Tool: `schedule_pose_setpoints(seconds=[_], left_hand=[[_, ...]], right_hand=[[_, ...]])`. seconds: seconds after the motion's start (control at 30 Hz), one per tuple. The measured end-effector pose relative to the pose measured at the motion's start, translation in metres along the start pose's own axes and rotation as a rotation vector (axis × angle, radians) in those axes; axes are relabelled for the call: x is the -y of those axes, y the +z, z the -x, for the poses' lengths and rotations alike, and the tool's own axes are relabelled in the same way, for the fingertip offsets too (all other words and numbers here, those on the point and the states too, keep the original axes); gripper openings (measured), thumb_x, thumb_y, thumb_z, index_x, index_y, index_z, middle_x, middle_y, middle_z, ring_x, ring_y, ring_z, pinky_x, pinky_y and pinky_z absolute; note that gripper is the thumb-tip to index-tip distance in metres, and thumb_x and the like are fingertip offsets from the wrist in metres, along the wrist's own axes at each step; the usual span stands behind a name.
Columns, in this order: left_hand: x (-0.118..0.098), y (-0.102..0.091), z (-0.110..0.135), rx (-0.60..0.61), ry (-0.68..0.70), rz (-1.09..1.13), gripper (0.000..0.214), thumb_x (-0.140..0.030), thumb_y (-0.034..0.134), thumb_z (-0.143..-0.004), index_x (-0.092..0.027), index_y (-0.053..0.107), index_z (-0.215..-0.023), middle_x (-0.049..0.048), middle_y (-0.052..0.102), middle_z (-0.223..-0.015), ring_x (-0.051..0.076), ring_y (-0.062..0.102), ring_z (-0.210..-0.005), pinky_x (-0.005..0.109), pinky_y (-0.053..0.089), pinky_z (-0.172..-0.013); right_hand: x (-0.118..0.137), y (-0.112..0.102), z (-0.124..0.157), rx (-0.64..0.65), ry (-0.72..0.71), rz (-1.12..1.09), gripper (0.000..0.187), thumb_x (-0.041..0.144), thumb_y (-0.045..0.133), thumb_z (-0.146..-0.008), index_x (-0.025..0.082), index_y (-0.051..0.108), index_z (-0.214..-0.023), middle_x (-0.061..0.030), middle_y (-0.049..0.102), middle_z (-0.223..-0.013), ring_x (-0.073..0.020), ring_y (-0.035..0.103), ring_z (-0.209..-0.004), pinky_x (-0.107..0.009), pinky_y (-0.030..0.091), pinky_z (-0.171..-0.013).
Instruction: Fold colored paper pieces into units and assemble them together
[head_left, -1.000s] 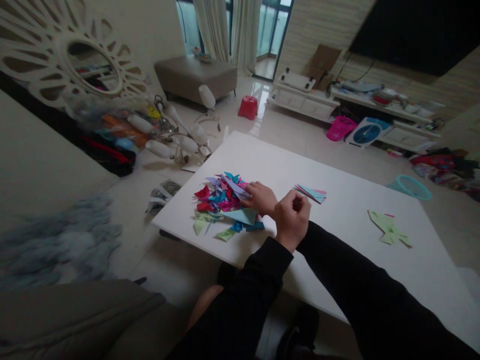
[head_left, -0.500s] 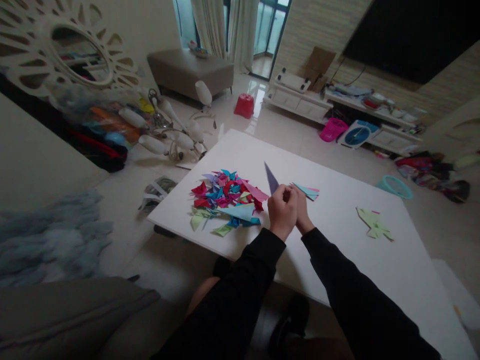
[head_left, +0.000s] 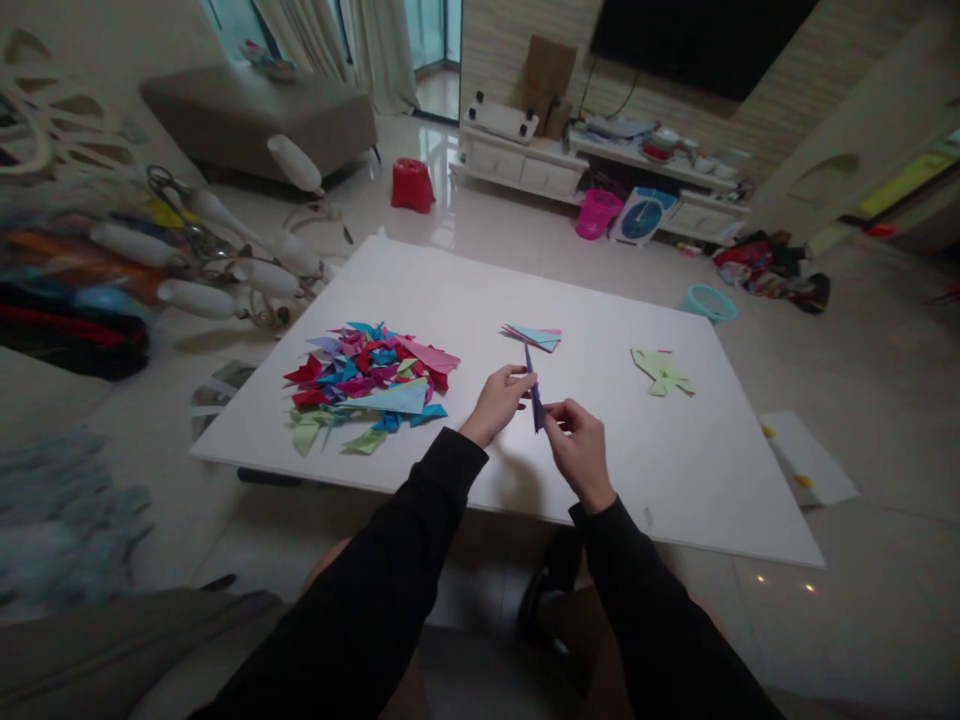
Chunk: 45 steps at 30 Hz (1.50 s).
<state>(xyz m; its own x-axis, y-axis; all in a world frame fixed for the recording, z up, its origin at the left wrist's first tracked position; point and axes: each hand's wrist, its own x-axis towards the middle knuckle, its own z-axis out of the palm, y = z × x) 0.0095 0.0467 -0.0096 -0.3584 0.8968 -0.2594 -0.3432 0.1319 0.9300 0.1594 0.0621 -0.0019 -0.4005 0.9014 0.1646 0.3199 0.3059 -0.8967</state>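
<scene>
Above the white table point(head_left: 465, 290), a narrow folded purple paper point(head_left: 535, 398) is held between my two hands, its thin tip pointing away from me. My left hand point(head_left: 496, 402) pinches it along its left side near the middle. At its wider near end, my right hand point(head_left: 581, 448) grips it with thumb and fingers. To the left lies a pile of folded coloured papers point(head_left: 367, 375) in red, blue, pink, purple and green. Just beyond my hands rests a small stack of folded blue and pink papers point(head_left: 536, 336). Farther right is a folded light green paper point(head_left: 661, 371).
A lamp with several white shades point(head_left: 262, 278) stands by the table's left edge. Past the table are a red stool point(head_left: 412, 186), a pink bin point(head_left: 598, 214) and a turquoise basket point(head_left: 710, 303). A white board point(head_left: 814, 465) lies on the floor at right.
My hands have come apart from being clasped together and now hold the purple paper from both sides. The paper has turned more upright, and the view has shifted to the right.
</scene>
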Motion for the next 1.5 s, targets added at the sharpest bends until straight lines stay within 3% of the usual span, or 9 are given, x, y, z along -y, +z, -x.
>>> schedule_pose_setpoints(seconds=[0.2, 0.37, 0.57, 0.73, 1.0, 1.3, 1.5], left_hand=[[0.001, 0.017, -0.008, 0.061, 0.049, 0.059, 0.036, -0.038, 0.078, -0.081, -0.014, 0.063, -0.104, 0.0104, 0.074, -0.092, 0.016, 0.068, -0.071, 0.03, 0.055, -0.067], [0.004, 0.037, -0.011, 0.106, 0.061, 0.123, 0.053, -0.049, 0.087, -0.069, -0.014, 0.065, -0.102, 0.0097, 0.074, -0.091, 0.016, 0.067, -0.074, 0.029, 0.055, -0.068], [0.006, 0.054, -0.006, 0.11, 0.04, 0.195, 0.056, -0.052, 0.089, -0.067, -0.014, 0.065, -0.1, 0.0111, 0.075, -0.094, 0.017, 0.068, -0.08, 0.028, 0.053, -0.072], [0.009, 0.053, 0.002, 0.097, 0.039, 0.236, 0.055, -0.052, 0.089, -0.067, -0.015, 0.065, -0.1, 0.0084, 0.074, -0.089, 0.015, 0.067, -0.075, 0.028, 0.053, -0.071], [0.024, 0.048, 0.001, 0.141, 0.036, 0.15, 0.057, -0.054, 0.091, -0.062, -0.015, 0.065, -0.095, 0.0032, 0.07, -0.079, 0.015, 0.065, -0.073, 0.026, 0.049, -0.069], [0.024, 0.044, -0.016, 0.172, 0.016, 0.056, 0.053, -0.053, 0.088, -0.066, -0.016, 0.069, -0.098, 0.004, 0.071, -0.084, 0.014, 0.064, -0.074, 0.025, 0.047, -0.068], [0.029, 0.044, -0.024, 0.143, 0.019, 0.062, 0.036, -0.05, 0.078, -0.075, -0.016, 0.073, -0.086, 0.0027, 0.069, -0.079, 0.013, 0.059, -0.068, 0.022, 0.044, -0.062]], right_hand=[[-0.005, -0.018, -0.005, 0.049, -0.131, 0.15, 0.01, 0.026, 0.06, -0.084, 0.024, 0.062, -0.075, -0.0061, 0.075, -0.092, -0.0226, 0.069, -0.083, -0.036, 0.056, -0.074], [-0.01, -0.034, -0.021, 0.015, 0.049, -0.094, 0.024, 0.044, 0.069, -0.086, 0.022, 0.065, -0.079, -0.0028, 0.071, -0.079, -0.0192, 0.066, -0.073, -0.032, 0.053, -0.066], [-0.023, -0.043, -0.033, 0.012, 0.094, -0.245, 0.029, 0.047, 0.078, -0.076, 0.021, 0.065, -0.079, -0.0017, 0.069, -0.081, -0.0176, 0.065, -0.075, -0.031, 0.053, -0.071], [-0.023, -0.044, -0.03, 0.038, 0.131, -0.308, 0.028, 0.046, 0.076, -0.076, 0.02, 0.067, -0.082, -0.0022, 0.071, -0.083, -0.0176, 0.066, -0.077, -0.031, 0.053, -0.071], [-0.018, -0.044, -0.023, -0.047, 0.043, -0.131, 0.022, 0.04, 0.071, -0.081, 0.022, 0.066, -0.092, -0.0026, 0.071, -0.08, -0.0187, 0.066, -0.072, -0.032, 0.054, -0.067], [-0.036, -0.045, -0.04, -0.1, 0.103, -0.1, 0.014, 0.035, 0.068, -0.078, 0.021, 0.068, -0.081, -0.0009, 0.068, -0.071, -0.0181, 0.062, -0.067, -0.032, 0.051, -0.068], [-0.046, -0.042, -0.047, -0.093, 0.133, -0.17, 0.014, 0.034, 0.066, -0.075, 0.021, 0.066, -0.079, -0.0007, 0.066, -0.073, -0.0171, 0.059, -0.068, -0.031, 0.05, -0.067]])
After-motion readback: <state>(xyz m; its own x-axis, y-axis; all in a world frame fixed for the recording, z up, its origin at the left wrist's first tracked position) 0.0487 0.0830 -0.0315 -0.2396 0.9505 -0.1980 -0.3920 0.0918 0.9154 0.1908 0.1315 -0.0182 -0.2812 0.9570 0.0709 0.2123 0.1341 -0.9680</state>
